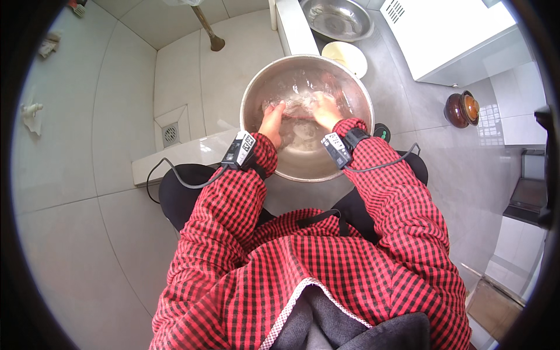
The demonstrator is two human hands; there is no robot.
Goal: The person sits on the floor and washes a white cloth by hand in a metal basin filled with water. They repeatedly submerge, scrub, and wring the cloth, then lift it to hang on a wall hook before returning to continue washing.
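Both hands are down inside a large silver metal basin that holds water. My left hand is at the left inside of the basin, thumb up and fingers curled inward. My right hand reaches in from the right, its fingers bent toward the middle. Between them lies a pale, pinkish, wet thing, gripped from both sides. Glare and water blur it, so its kind cannot be made out. The fingertips are partly hidden by the water and the thing.
Beyond the basin stand a cream round lid or bowl and another metal basin. A white cabinet and a brown lidded pot are at the right. A low tiled ledge borders a floor drain on the left.
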